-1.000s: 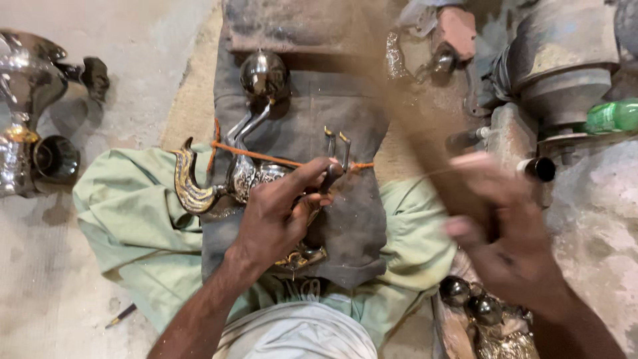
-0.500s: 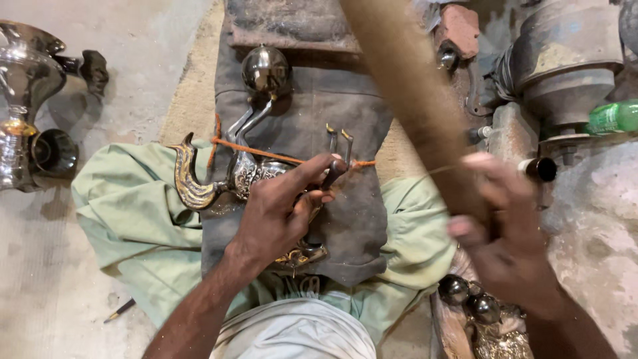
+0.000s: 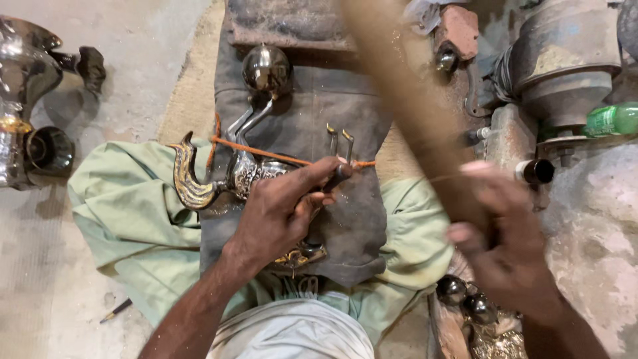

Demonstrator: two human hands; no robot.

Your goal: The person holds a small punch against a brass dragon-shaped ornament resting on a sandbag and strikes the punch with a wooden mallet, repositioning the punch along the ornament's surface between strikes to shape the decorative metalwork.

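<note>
A silver pot (image 3: 266,174) with a curved gold spout lies on the grey cloth (image 3: 352,226) across the lap. The left hand (image 3: 282,213) clasps its body. The right hand (image 3: 508,249) grips a blurred wooden stick (image 3: 412,113) firmly.

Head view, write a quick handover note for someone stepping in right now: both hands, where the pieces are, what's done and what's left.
Left hand: pressed down on the engraved metal piece lying on the grey cloth across the lap, fingers on the small tool by the orange cord.
Right hand: closed around the wooden stick, which is motion-blurred.
Nearby: curved spout at the piece's left end, round knob above, metal vessels on the floor at left, two metal balls by the right knee.
Done: the piece already shows engraved pattern.
Left: cannot tell how much surface remains; the hand hides it.
</note>
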